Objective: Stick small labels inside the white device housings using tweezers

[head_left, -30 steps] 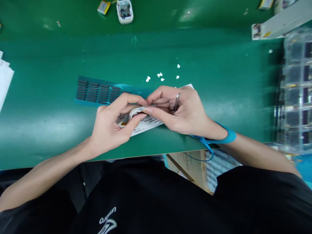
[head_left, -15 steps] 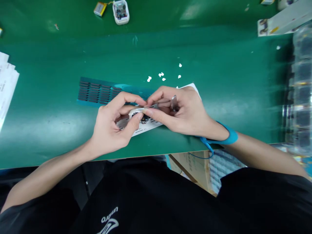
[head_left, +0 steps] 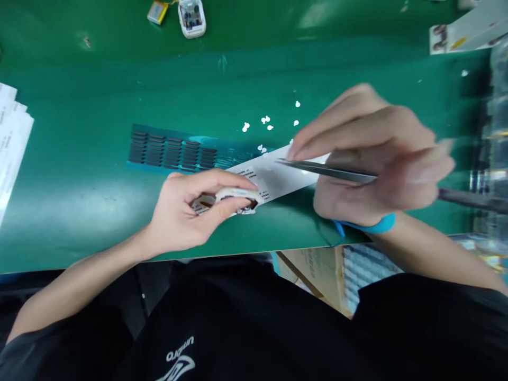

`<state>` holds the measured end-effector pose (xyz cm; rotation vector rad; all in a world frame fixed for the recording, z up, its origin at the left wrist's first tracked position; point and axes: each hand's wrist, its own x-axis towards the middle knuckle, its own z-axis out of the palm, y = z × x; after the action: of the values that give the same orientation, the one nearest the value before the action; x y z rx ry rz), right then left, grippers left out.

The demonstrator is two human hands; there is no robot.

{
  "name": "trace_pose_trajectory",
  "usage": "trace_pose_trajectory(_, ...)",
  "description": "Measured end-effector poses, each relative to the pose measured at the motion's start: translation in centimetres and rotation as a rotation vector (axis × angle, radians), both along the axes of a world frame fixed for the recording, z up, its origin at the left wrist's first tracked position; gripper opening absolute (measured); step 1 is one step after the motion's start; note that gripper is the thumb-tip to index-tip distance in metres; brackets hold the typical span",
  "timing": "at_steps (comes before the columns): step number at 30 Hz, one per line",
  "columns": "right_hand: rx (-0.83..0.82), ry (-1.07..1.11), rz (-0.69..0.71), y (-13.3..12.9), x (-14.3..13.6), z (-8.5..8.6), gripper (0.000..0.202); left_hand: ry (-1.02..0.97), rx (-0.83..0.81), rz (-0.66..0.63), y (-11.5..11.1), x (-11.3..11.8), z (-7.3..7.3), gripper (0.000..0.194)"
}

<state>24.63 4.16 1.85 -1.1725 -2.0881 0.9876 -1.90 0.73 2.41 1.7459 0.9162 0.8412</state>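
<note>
My left hand is closed round a small white device housing, gripped between thumb and fingers, with dark inner parts showing on its near side. Metal tweezers lie in my right hand, which is raised to the right and partly blurred. The tweezers' tips point left, over a white label sheet with small printed labels. Whether the tips hold anything I cannot tell. The sheet passes under the housing and my left hand.
Behind my left hand lies a teal strip with rows of dark pads. Small white pieces are scattered beyond the label sheet. At the back are a yellow-silver battery and another white housing. Papers are at left.
My right hand has left the housing and moved right and up, and the tweezers now extend out of it. My left hand keeps the housing, which has shifted slightly right.
</note>
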Motion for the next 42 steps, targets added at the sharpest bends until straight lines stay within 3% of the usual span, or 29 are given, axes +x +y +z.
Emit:
trace_pose_trajectory(4, 0.022, -0.05, -0.042, 0.6, -1.4, -0.3, 0.047, 0.071, 0.293, -0.196, -0.2, 0.4, -0.3, 0.017)
trace_pose_trajectory(9, 0.104, 0.243, -0.225, 1.5, -2.3, -0.5, 0.021, 0.151, 0.558, -0.155, 0.0, 0.4, -1.7, 0.016)
trace_pose_trajectory(11, 0.034, 0.329, -0.209, 2.0, -2.2, -0.5, 0.013, 0.237, 0.574, -0.134, 0.1, 0.3, -2.3, 0.016)
trace_pose_trajectory(16, -0.317, 0.343, -0.08, 3.9, -1.3, -0.9, 0.046, 0.355, 0.592, -0.112, 0.2, 0.1, -2.9, 0.016)
trace_pose_trajectory(19, -0.451, 0.307, 0.089, 4.8, -0.7, -1.5, 0.048, 0.375, 0.589, -0.105, 0.2, 0.0, -3.0, 0.015)
trace_pose_trajectory(28, -0.364, 0.168, 0.174, 4.3, -0.5, -1.2, 0.048, 0.405, 0.559, -0.087, 0.1, 0.1, -2.8, 0.014)
trace_pose_trajectory(37, -0.38, 0.204, 0.276, 4.6, -0.3, -1.5, 0.043, 0.409, 0.58, -0.105, 0.2, 0.2, -2.6, 0.012)
trace_pose_trajectory(42, -0.421, 0.253, 0.243, 4.9, -0.1, -1.8, 0.039, 0.395, 0.631, -0.109, 0.1, 0.5, -2.7, 0.016)
